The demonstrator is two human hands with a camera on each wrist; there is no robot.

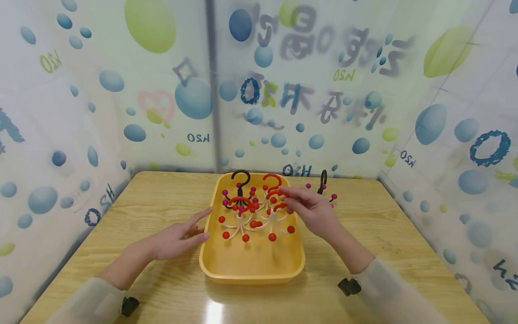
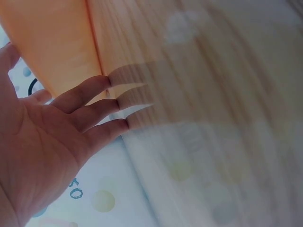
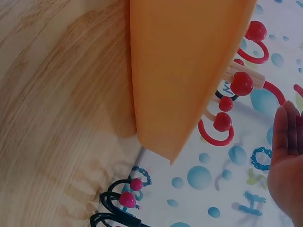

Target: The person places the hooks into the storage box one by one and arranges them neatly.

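A yellow plastic basin (image 1: 251, 265) holds several multi-armed hanging hooks, white with red tops and red balls on their arm tips. My right hand (image 1: 315, 212) is over the basin's right side, thumb and fingertips pinching the red top of a white hanging hook (image 1: 273, 220). My left hand (image 1: 174, 240) is at the basin's left rim, fingers extended, fingertips right at the wall; in the left wrist view its fingers (image 2: 90, 92) are spread over the wall and table. A black hanging hook (image 1: 240, 191) with magenta balls stands at the basin's back left.
Another black hanging hook (image 1: 322, 182) with magenta balls stands on the wooden table (image 1: 154, 198) behind my right hand, outside the basin. Bubble-printed curtains (image 1: 279, 121) close off the table's back and sides.
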